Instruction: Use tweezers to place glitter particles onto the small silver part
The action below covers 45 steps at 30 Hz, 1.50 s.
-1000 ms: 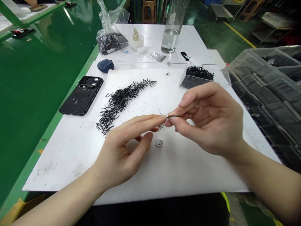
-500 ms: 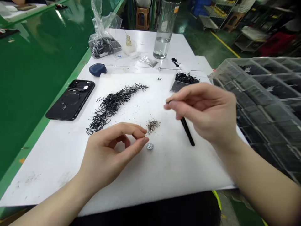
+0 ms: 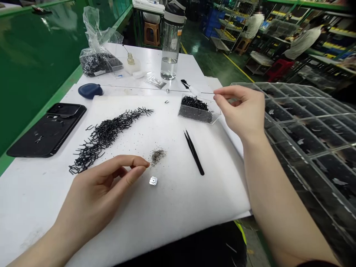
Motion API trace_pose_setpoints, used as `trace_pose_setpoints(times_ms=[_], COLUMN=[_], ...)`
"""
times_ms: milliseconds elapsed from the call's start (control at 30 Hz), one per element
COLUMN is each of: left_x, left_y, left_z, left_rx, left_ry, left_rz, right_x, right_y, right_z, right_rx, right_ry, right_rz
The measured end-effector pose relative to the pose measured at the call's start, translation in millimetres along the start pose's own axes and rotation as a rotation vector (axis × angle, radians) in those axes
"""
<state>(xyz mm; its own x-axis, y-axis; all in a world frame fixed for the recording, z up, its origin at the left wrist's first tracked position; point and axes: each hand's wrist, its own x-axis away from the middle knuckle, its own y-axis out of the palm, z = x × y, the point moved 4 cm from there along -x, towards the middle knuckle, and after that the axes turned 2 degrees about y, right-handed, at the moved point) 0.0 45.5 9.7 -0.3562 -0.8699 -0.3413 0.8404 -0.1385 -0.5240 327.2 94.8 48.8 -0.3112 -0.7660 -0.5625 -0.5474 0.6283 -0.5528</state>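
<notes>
My left hand [image 3: 111, 189] is closed in a pinch over the white foam sheet [image 3: 178, 207]. What its fingertips hold, if anything, is too small to make out. Just right of them lie a small square silver metal part [image 3: 153, 181] and a pile of tiny brownish grains [image 3: 158, 155]. My right hand [image 3: 241, 111] is raised beside the clear tray of short black pieces [image 3: 194, 105], thumb and forefinger pinched together; anything between them cannot be made out. Black tweezers [image 3: 194, 154] lie on the sheet between my hands. A long heap of bent black wire-like pieces [image 3: 107, 133] stretches across the left.
A black phone [image 3: 47, 129] and a blue rounded object [image 3: 90, 91] lie at the left. A water bottle [image 3: 169, 48], a small glass bottle [image 3: 130, 59] and a plastic bag [image 3: 94, 59] stand behind. Clear compartment boxes [image 3: 303, 148] fill the right; people sit farther back.
My right hand has moved away and to the right, past the tray; a small dark bit at its fingertips no longer shows. The view has turned right. My left hand keeps its pinch.
</notes>
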Motion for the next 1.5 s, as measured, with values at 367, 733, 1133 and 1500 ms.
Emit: trace_pose_setpoints(times_ms=[367, 733, 1133, 1500], left_x=[4, 8, 14, 11], left_y=[8.3, 11.8, 22.2, 18.6], left_z=[4, 0, 1, 3], left_rx=[-0.029, -0.052, -0.291, -0.374], left_ry=[-0.219, -0.226, 0.179, 0.162], left_rz=[-0.115, -0.160, -0.234, -0.194], right_x=[19, 27, 10, 55], right_y=[-1, 19, 2, 26], right_z=[-21, 7, 29, -32], right_rx=[0.309, 0.331, 0.131, -0.010], right_ry=[0.064, 0.081, 0.011, -0.024], right_rz=[-0.628, -0.529, -0.054, -0.779])
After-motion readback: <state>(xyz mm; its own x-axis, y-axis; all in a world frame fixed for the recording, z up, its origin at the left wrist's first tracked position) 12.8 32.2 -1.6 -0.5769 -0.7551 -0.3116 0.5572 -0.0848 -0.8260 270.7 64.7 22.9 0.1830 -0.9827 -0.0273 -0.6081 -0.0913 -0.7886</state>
